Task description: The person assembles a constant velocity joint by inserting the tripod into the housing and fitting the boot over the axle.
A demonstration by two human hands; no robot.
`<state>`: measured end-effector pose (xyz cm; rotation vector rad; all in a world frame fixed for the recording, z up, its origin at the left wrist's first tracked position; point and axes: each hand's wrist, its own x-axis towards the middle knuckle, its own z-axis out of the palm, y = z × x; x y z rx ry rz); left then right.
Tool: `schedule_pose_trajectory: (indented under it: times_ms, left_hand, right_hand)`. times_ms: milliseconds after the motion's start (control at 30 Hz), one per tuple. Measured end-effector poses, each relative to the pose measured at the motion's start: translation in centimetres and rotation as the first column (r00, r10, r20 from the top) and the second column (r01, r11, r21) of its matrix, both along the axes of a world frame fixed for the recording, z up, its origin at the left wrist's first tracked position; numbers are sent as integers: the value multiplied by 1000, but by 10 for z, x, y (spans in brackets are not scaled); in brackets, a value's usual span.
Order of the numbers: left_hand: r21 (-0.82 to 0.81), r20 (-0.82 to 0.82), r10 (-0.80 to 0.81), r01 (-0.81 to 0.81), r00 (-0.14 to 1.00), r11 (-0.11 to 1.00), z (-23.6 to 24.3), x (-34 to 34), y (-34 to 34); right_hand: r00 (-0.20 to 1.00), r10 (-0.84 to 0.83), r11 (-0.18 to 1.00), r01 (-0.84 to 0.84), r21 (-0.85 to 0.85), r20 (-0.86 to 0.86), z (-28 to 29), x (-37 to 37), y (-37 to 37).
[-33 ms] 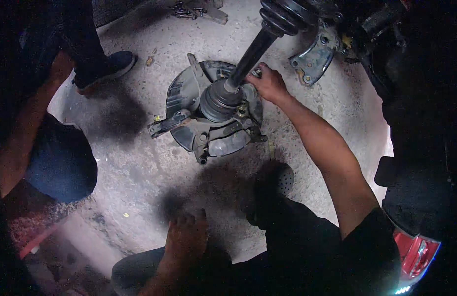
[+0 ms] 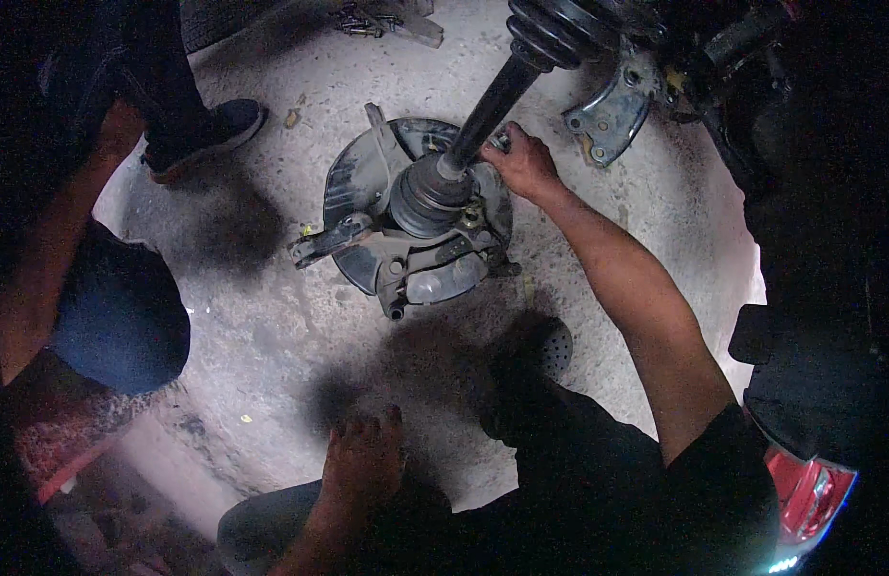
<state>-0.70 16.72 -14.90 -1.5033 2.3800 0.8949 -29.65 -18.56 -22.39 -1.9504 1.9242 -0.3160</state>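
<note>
A brake disc assembly with its dust shield, knuckle and caliper lies on the concrete floor. A black drive shaft rises from its middle, ending there in a ribbed rubber boot. Beside the shaft, at the disc's right edge, my right hand is closed with a small shiny metal piece at its fingertips; its exact kind is unclear. My left hand hangs over my bent knee, fingers loosely apart, holding nothing that shows.
A metal bracket hangs under the vehicle at upper right. Loose bolts lie at the back near a tyre. At left is another person's arm and shoe. A red lamp sits at lower right.
</note>
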Motion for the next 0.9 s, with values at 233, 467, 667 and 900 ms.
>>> schedule_pose_trajectory:
  times_ms: [233,467,667,900]
  left_hand:
    - [30,31,-21,20,999,999,6,-5,-8]
    - [-10,0,13,-13,1000,1000,3,-6,-4]
    - [-54,-62,35,-38,997,998,-3,-1,-12]
    - [-188,-252,426,-476,869,859,34,17,-82]
  right_hand:
    - [866,-310,872,94,480,393,-13,-5,-40]
    - [948,-275,936,226,271,160,-9,9,-35]
    - [932,-257,959,214,184,255,-9,9,-30]
    - [943,-248,925,162,344,221,15,14,-23]
